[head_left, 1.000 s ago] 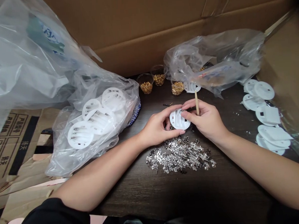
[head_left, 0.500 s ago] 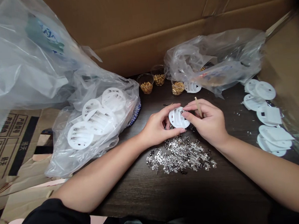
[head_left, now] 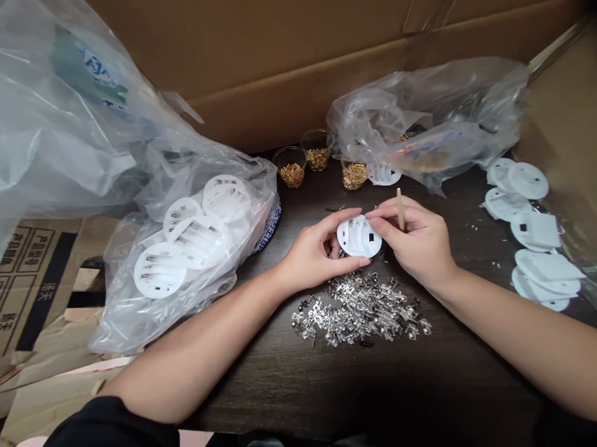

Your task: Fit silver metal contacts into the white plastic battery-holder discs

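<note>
Between thumb and fingers, my left hand [head_left: 320, 251] grips a round white plastic disc [head_left: 355, 238] with slots and a small dark square hole. My right hand [head_left: 417, 240] is closed at the disc's upper right edge, thumb and index finger pressed together there. A thin light wooden stick [head_left: 400, 209] stands up between the fingers of that hand. Whether the right fingertips also pinch a small part is too small to tell. Just below both hands lies a heap of small silver metal contacts and springs [head_left: 358, 310] on the dark table [head_left: 387, 385].
Clear cups of gold pieces [head_left: 292, 175] stand at the back. On the left, white discs with metal parts [head_left: 159, 271] lie on a plastic bag [head_left: 128, 319]. More white discs [head_left: 546, 274] are stacked at the right. Another bag [head_left: 453, 122] lies against the cardboard wall [head_left: 270, 65].
The right thumb and index finger have shifted slightly up along the disc, uncovering its square hole. The wooden stick has swung from leaning left to nearly upright.
</note>
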A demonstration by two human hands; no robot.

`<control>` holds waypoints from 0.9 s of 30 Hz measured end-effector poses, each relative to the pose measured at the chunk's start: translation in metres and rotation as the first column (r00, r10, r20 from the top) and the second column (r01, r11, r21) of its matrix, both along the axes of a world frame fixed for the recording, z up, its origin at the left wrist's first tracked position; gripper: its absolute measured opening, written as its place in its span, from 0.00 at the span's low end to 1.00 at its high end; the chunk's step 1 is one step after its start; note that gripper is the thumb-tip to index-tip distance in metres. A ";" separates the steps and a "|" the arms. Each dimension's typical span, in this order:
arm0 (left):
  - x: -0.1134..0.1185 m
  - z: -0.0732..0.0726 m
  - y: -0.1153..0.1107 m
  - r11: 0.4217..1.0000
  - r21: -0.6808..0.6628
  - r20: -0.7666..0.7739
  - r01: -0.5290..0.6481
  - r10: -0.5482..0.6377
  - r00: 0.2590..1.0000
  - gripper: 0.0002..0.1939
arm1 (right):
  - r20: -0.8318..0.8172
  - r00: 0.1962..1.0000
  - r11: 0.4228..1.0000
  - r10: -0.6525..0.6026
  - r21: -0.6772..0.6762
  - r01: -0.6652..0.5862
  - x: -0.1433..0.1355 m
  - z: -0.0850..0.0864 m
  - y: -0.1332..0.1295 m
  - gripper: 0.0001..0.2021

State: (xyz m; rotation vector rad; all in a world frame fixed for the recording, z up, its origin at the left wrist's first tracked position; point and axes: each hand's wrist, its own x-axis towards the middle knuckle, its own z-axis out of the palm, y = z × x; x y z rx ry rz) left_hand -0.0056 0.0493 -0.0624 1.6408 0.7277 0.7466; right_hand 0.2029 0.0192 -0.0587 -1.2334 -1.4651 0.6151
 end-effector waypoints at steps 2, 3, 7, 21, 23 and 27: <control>0.000 0.000 0.000 1.000 -0.012 0.003 -0.006 0.006 1.000 0.40 | -0.004 1.000 1.000 0.016 -0.002 -0.016 0.000 0.001 0.000 0.04; 0.000 0.000 0.000 1.000 -0.019 0.007 -0.010 0.010 1.000 0.41 | -0.004 1.000 1.000 0.028 -0.001 -0.028 0.000 0.001 0.000 0.04; 0.001 0.000 0.000 0.997 -0.069 0.037 -0.020 0.023 0.999 0.41 | 0.006 0.999 0.999 0.048 0.003 -0.048 0.000 0.000 0.000 0.07; 0.001 -0.004 0.001 0.998 -0.057 0.037 -0.042 0.044 0.998 0.42 | 0.025 0.999 0.998 -0.034 -0.055 0.035 -0.001 -0.004 -0.001 0.09; 0.001 -0.005 0.001 0.998 -0.030 0.023 -0.048 0.049 0.999 0.42 | 0.051 0.999 1.000 -0.008 -0.014 0.008 -0.001 -0.004 0.000 0.09; 0.001 -0.005 0.000 0.999 0.005 -0.003 -0.050 0.050 0.999 0.42 | 0.085 0.996 0.999 0.026 0.023 -0.028 -0.001 -0.003 0.000 0.09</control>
